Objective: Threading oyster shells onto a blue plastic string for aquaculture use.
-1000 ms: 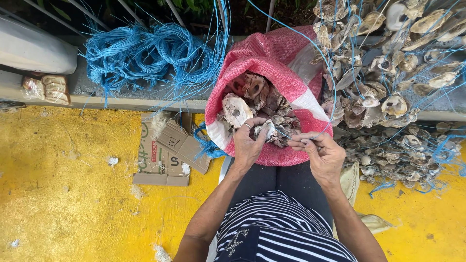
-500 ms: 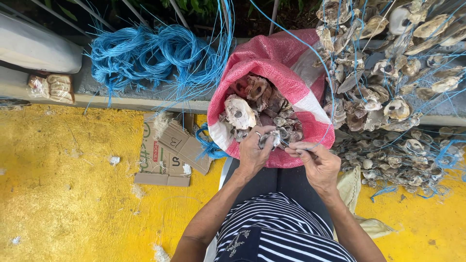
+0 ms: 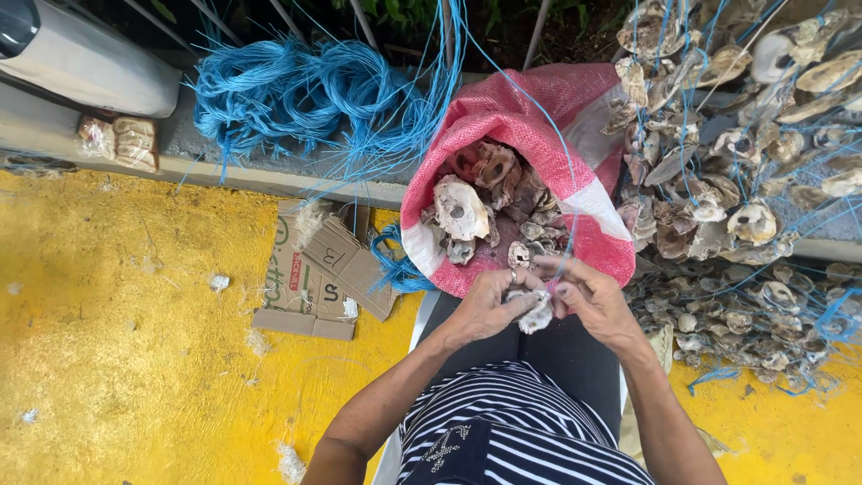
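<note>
Oyster shell [image 3: 537, 314] sat pinched between left hand [image 3: 489, 305] and right hand [image 3: 591, 301], both together before the pink sack [image 3: 503, 117].

I see a top [image 3: 530, 445] with thin dark navy and white stripes, and a small pale mark on its front. The trousers [image 3: 548, 346] are black. Both forearms are bare, without sleeves.

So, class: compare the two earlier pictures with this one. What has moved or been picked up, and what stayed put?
Both hands have drawn together and nearer the body: the left hand and right hand now close their grip on one pale shell held between them, with a blue string running up from it. The pink sack of shells, the blue rope bundle, the flattened cardboard and the strung shells stayed put.
</note>
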